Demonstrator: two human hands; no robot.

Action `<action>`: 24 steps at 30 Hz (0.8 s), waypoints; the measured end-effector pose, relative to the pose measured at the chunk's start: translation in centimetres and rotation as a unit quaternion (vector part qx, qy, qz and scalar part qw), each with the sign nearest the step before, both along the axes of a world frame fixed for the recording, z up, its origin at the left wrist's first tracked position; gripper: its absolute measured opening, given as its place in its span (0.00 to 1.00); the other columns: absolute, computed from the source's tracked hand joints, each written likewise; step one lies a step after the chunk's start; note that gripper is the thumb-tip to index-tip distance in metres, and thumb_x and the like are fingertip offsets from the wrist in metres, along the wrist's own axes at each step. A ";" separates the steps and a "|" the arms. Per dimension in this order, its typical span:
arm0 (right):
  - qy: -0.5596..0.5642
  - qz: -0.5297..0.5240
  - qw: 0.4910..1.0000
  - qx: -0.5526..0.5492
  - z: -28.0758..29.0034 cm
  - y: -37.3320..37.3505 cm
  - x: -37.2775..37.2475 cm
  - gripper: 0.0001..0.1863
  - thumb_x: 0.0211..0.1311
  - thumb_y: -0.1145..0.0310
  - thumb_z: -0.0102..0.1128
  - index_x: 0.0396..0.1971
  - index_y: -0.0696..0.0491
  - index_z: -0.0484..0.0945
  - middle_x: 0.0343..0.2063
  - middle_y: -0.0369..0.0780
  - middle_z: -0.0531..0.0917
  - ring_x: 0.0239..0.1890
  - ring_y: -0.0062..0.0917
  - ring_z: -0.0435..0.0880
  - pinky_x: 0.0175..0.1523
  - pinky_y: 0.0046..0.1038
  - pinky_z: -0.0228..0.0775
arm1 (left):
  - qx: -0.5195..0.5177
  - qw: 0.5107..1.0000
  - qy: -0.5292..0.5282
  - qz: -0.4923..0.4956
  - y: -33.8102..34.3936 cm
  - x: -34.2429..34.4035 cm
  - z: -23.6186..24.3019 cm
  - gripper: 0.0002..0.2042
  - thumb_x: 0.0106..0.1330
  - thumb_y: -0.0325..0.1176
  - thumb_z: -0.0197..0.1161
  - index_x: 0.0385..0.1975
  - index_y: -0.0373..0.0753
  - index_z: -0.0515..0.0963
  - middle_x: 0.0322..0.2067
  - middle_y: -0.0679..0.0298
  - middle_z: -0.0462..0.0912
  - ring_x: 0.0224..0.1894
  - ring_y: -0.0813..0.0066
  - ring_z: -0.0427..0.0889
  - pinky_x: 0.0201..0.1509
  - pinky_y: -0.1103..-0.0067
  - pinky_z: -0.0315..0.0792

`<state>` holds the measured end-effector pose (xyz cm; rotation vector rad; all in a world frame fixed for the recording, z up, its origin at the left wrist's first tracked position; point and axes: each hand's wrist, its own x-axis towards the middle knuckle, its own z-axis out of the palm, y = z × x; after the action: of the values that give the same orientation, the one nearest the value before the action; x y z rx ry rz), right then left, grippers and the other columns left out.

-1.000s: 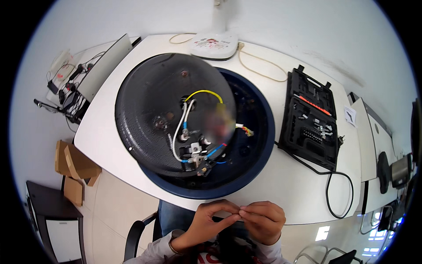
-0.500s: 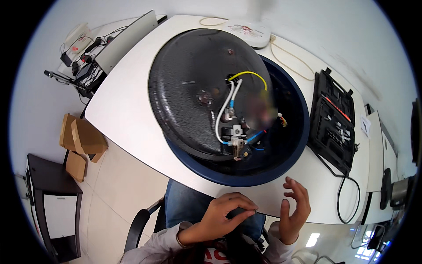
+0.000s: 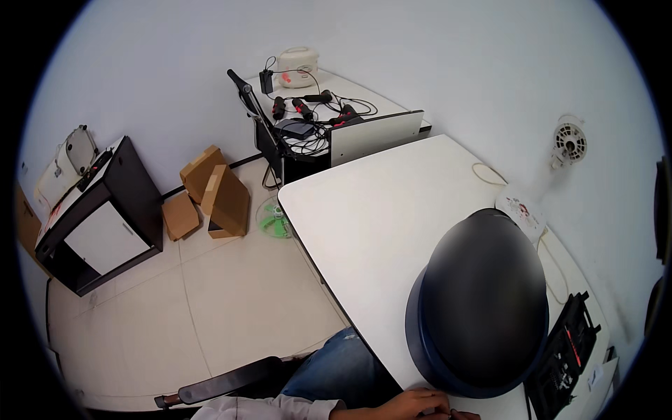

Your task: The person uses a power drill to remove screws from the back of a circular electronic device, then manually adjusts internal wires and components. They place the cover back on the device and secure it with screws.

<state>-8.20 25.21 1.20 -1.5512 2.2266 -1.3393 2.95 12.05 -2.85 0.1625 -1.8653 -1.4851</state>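
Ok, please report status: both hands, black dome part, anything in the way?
Left hand near blue basin, grip unclear. Right hand mostly cut off below. Black dome over basin. Nothing visible between hands and basin; tool case at right.

The blue basin looks like smooth plastic, the tabletop smooth, the boxes matt cardboard.

Two hands, one dome, one toolbox
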 end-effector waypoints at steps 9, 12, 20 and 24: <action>-0.003 0.007 1.000 -0.025 -0.1 -0.7 0.3 0.09 0.54 0.81 0.59 0.35 0.57 0.81 0.30 0.43 0.82 0.30 0.33 0.80 0.35 0.29 0.72 | -0.072 0.997 -0.030 -0.026 -1.6 0.4 0.7 0.07 0.60 0.35 0.62 0.30 0.39 0.77 0.28 0.59 0.79 0.32 0.58 0.78 0.38 0.69 0.72; -0.012 0.026 0.999 -0.031 0.2 -1.6 0.9 0.08 0.51 0.80 0.64 0.33 0.57 0.81 0.30 0.44 0.82 0.31 0.34 0.80 0.37 0.29 0.72 | -0.053 0.998 -0.040 -0.024 -2.1 1.3 0.8 0.08 0.59 0.36 0.63 0.30 0.38 0.78 0.29 0.59 0.80 0.33 0.58 0.78 0.38 0.69 0.72; -0.001 0.063 0.997 -0.033 0.7 -3.7 1.7 0.10 0.44 0.80 0.69 0.29 0.55 0.80 0.32 0.41 0.80 0.35 0.33 0.80 0.39 0.29 0.72 | 0.111 0.976 -0.089 -0.163 -4.7 3.1 1.1 0.08 0.63 0.32 0.60 0.36 0.33 0.79 0.34 0.60 0.82 0.39 0.69 0.81 0.46 0.77 0.72; -0.007 0.068 0.997 -0.022 0.5 -3.5 1.5 0.10 0.44 0.80 0.69 0.28 0.55 0.80 0.32 0.41 0.80 0.34 0.33 0.80 0.39 0.30 0.72 | 0.107 0.974 -0.100 -0.173 -4.6 3.2 0.9 0.09 0.64 0.33 0.59 0.37 0.34 0.79 0.34 0.60 0.82 0.38 0.65 0.80 0.44 0.76 0.72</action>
<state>-6.66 21.67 1.72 -1.6690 2.0539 -1.3646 6.19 7.44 -1.96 0.0931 -1.9596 -1.9739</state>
